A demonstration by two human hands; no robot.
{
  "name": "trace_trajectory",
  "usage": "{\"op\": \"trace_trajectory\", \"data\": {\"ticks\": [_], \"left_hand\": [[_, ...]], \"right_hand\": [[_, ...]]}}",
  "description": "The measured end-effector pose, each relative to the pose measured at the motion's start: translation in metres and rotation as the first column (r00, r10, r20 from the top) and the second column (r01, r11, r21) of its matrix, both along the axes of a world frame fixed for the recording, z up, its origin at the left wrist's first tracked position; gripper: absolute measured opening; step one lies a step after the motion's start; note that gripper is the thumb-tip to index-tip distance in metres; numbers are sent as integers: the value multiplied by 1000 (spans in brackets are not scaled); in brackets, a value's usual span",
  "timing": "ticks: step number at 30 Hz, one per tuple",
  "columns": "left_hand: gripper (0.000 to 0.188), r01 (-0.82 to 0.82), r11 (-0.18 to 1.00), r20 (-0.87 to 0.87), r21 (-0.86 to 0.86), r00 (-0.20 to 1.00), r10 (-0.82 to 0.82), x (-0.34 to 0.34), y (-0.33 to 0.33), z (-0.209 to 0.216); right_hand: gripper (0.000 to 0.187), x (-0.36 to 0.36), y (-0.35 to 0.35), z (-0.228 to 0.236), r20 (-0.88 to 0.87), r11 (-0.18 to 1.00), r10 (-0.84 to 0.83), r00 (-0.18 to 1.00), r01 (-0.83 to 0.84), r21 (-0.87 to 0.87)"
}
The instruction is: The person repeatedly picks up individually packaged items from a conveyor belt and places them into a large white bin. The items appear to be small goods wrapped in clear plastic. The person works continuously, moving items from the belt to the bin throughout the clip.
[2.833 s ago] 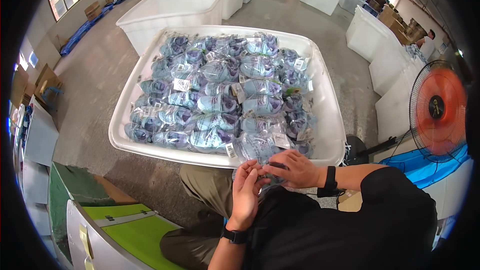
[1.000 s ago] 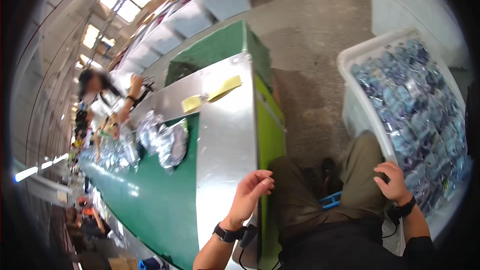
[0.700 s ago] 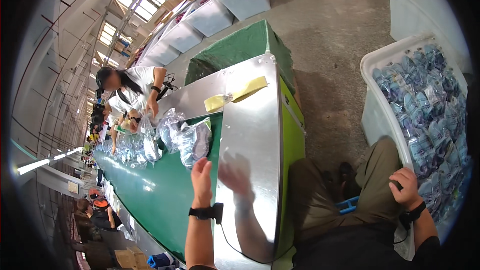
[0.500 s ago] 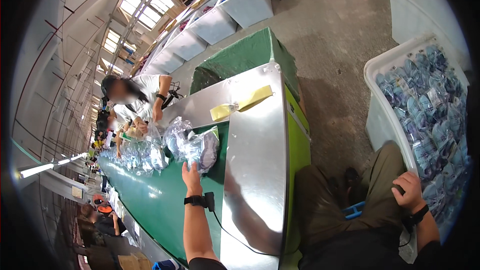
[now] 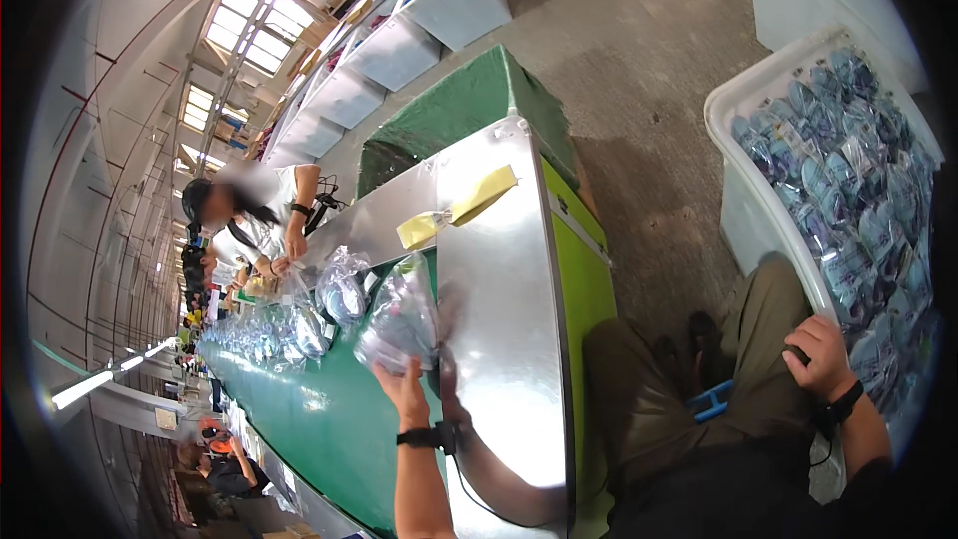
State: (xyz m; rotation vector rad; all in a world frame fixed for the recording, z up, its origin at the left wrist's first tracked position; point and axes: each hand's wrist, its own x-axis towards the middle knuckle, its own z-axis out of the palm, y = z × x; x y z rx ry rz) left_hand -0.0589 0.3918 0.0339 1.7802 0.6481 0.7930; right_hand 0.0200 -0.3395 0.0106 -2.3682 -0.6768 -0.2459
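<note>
A long hall with roof windows holds a green conveyor belt [image 5: 329, 419] edged by a steel worktop [image 5: 509, 319]. A white bin [image 5: 743, 210] of bagged items stands right. The left hand [image 5: 404, 389], fingers grasping, lifts a clear plastic bag [image 5: 399, 324] (bluish contents, crinkled) over the belt. The right hand [image 5: 823, 354] rests curled on the bin's rim.

Your left hand [image 5: 404, 391] holds a clear bag [image 5: 401, 317] of blue-grey goods over a dark green belt [image 5: 319, 419]. The bin [image 5: 743, 210] is white, the tape [image 5: 459, 208] yellow.
</note>
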Motion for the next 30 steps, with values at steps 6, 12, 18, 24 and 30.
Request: {"op": "trace_trajectory", "data": {"ticks": [6, 12, 18, 24, 30], "left_hand": [[53, 200, 974, 39, -110, 980, -196, -35, -48, 24], [74, 178, 917, 12, -357, 982, -186, -17, -94, 54], [72, 361, 767, 27, -530, 912, -410, 13, -128, 62], [61, 249, 448, 49, -859, 910, -412, 8, -201, 60], [77, 347, 272, 149, -898, 820, -553, 20, -313, 46]], "right_hand": [[24, 4, 2, 5, 0, 998, 49, 999, -49, -34], [23, 3, 3, 7, -1, 998, 66, 998, -66, -24], [21, 0, 5, 16, 0, 998, 40, 999, -40, 43], [25, -13, 46, 51, 11, 966, 92, 996, -92, 244], [43, -23, 78, 102, 165, 947, 213, 963, -245, 205]]}}
